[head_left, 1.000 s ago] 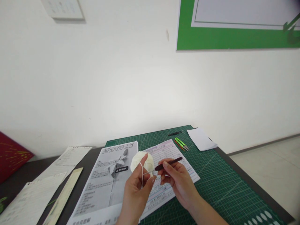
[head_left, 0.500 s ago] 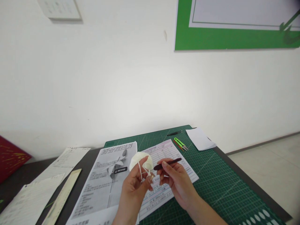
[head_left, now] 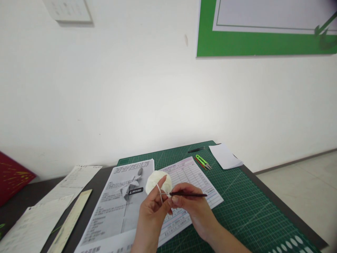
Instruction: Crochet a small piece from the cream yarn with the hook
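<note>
White yarn runs over the raised index finger of my left hand, whose thumb and other fingers pinch the worked end. My right hand grips a dark crochet hook held nearly level, its tip end at the yarn by my left fingertips. The two hands meet at the fingertips, which hide the small stitches. Just behind them a cream-white ball of yarn rests on the printed sheets.
A printed sheet with a flower picture and a lined chart sheet lie on the green cutting mat. Beyond are green thread snips, a black pen-like tool and white paper. A ruler lies left.
My right hand has moved left against my left fingertips. The crochet hook has swung from a slant to nearly level, its tip end now at the yarn.
</note>
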`<state>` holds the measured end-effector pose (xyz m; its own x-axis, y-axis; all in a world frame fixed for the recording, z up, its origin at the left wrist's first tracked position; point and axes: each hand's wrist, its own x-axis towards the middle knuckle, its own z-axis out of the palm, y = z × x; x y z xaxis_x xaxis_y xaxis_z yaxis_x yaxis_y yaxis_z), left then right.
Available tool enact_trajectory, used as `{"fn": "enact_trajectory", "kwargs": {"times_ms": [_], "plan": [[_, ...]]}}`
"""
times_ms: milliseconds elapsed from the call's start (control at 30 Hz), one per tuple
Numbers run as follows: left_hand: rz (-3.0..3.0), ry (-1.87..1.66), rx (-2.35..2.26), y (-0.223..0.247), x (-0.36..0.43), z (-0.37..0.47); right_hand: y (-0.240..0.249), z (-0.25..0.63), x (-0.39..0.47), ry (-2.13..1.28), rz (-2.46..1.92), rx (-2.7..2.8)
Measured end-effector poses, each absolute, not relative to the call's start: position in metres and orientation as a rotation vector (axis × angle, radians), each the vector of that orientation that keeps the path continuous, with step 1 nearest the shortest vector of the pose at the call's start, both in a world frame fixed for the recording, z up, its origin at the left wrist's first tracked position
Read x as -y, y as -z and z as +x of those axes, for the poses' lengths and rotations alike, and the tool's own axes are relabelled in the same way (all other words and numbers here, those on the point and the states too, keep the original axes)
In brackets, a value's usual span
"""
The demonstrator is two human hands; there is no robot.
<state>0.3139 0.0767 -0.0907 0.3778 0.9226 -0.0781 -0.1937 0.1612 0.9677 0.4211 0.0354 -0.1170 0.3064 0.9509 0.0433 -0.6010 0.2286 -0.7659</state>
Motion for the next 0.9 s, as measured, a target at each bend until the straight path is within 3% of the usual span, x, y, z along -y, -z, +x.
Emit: {"fn": "enact_trajectory", "kwargs": {"times_ms": [900], "plan": [[1.210,-1.104,-0.863,0.096,-0.062,0.319,0.114,0.424,-0.032,-1.205,-0.785,0.624]]}}
